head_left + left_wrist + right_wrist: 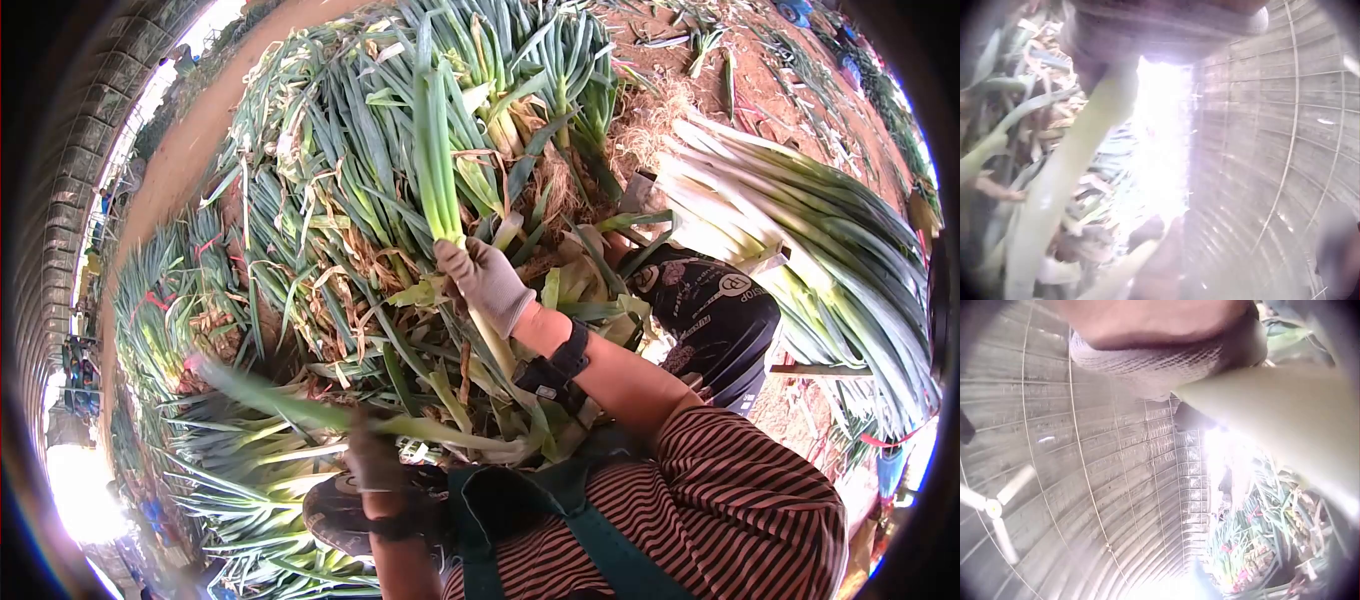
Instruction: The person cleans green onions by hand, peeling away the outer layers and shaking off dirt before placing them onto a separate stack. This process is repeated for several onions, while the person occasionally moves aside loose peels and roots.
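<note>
My gloved right hand (490,285) grips a long green onion (435,150), its green leaves pointing away and its pale stem running down past the palm. In the right wrist view, that pale stem (1279,412) passes close in front of the glove (1166,365). My gloved left hand (375,455), blurred, holds a long green onion leaf (275,400) crosswise in front of my apron, its paler end reaching right. The left wrist view shows this leaf (1063,169) coming out below the glove (1141,34). Loose peeled leaves (430,380) lie between my knees.
A large heap of green onions (350,150) with dry leaves and roots rises ahead. On my right lies a bundle of cleaned onions (790,220) with white stems; more onions (260,490) lie to my left. A ceiling fan (994,506) shows overhead.
</note>
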Tool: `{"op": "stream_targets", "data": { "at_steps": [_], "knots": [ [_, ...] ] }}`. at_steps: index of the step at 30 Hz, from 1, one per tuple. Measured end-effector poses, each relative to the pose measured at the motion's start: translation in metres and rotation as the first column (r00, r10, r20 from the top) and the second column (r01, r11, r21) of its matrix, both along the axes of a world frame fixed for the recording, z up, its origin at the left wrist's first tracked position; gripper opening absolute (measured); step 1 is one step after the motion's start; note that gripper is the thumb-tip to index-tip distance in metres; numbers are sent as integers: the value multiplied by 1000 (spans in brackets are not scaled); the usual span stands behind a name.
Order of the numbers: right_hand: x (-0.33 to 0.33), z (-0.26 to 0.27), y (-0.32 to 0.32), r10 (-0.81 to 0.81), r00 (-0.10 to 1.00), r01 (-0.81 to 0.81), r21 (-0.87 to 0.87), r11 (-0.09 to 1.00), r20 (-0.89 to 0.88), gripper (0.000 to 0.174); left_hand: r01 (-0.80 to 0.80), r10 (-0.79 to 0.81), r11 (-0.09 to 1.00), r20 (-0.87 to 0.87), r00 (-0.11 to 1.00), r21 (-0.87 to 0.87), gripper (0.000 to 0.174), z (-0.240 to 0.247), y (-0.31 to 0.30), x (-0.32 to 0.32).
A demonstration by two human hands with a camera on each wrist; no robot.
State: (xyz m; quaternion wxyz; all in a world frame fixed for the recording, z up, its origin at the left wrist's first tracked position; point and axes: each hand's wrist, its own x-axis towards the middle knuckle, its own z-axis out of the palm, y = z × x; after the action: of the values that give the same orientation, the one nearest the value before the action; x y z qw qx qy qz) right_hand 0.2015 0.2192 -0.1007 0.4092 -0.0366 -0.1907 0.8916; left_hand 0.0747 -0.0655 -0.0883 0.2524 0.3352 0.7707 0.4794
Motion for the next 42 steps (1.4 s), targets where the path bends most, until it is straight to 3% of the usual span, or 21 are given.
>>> {"op": "stream_targets", "data": {
  "at_steps": [1, 3, 4, 5, 7, 8, 10, 11, 12, 14, 15, 17, 21, 27, 30, 32, 34, 35, 40, 41, 42],
  "knots": [
    [6, 11, 1, -1, 987, -2, 17, 1000, 162, 19, 188, -295, 920, -294, 909, -343, 14, -14, -1, 8],
    [22, 49, 4, -17, 885, -14, 63, 998, 464, 18, 477, -554, 831, -333, 763, -288, 12, -10, 11, 47],
    [21, 54, 11, -19, 888, -16, 72, 997, 459, 15, 312, -301, 932, 84, 950, -185, 13, -7, 21, 52],
    [21, 60, 17, -20, 890, -18, 80, 997, 455, 14, -19, 63, 995, 461, 885, -100, 15, -5, 31, 57],
    [39, 79, 23, -21, 683, -196, 211, 958, 730, 21, -180, 142, 983, 456, 879, 42, 17, 18, 53, 51],
    [39, 74, 23, -3, 696, -238, 234, 943, 718, 33, -177, 115, 982, 559, 821, 58, 18, 32, 62, 45],
    [41, 76, 9, 30, 709, -334, 297, 894, 705, 41, -124, 89, 986, 279, 956, 110, 32, 58, 82, 34],
    [40, 77, 1, 86, 719, -405, 315, 858, 690, 45, -42, 71, 991, -229, 971, 128, 44, 73, 95, 32],
    [35, 70, -7, -10, 749, -404, 469, 785, 662, 45, 32, 38, 995, -678, 734, 91, 56, 90, 107, 30],
    [32, 69, -15, -162, 712, -513, 664, 544, 683, 44, 29, -73, 997, -972, 221, -68, 81, 121, 115, 19],
    [37, 76, -15, -244, 643, -624, 682, 381, 726, 42, 89, -152, 984, -988, -7, -153, 85, 127, 114, 5],
    [42, 74, -19, -352, 649, -665, 728, 169, 675, 42, 88, -362, 922, -919, -155, -378, 82, 152, 122, -1],
    [49, 87, -20, -511, 618, -729, 680, -86, 598, 42, 96, -586, 802, -807, -67, -590, 70, 135, 101, -35],
    [51, 96, -10, -540, 562, -800, 579, -160, 627, 52, 150, -599, 799, -793, 113, -582, 43, 121, 63, -65],
    [51, 96, -5, -457, 607, -772, 618, -146, 650, 51, 277, -607, 795, -716, 346, -540, 23, 133, 55, -58],
    [52, 97, -5, -343, 661, -730, 679, -85, 667, 47, 418, -614, 789, -591, 523, -450, 14, 136, 50, -64],
    [54, 97, -7, -199, 726, -668, 744, 27, 659, 42, 445, -462, 885, -145, 875, -136, 23, 153, 47, -52],
    [53, 94, -8, -99, 731, -666, 737, 113, 675, 39, 380, -378, 925, 138, 915, 12, 29, 159, 48, -46],
    [45, 113, -13, 309, 623, -770, 493, 404, 719, 28, 290, -451, 837, 286, 846, 463, 49, 159, 72, -51],
    [43, 119, -13, 379, 592, -791, 422, 443, 712, 28, 158, -355, 856, 338, 871, 492, 45, 173, 82, -33],
    [40, 122, -11, 401, 587, -790, 392, 471, 703, 28, -199, -86, 835, 480, 873, 512, 42, 176, 97, -20]
  ]
}}
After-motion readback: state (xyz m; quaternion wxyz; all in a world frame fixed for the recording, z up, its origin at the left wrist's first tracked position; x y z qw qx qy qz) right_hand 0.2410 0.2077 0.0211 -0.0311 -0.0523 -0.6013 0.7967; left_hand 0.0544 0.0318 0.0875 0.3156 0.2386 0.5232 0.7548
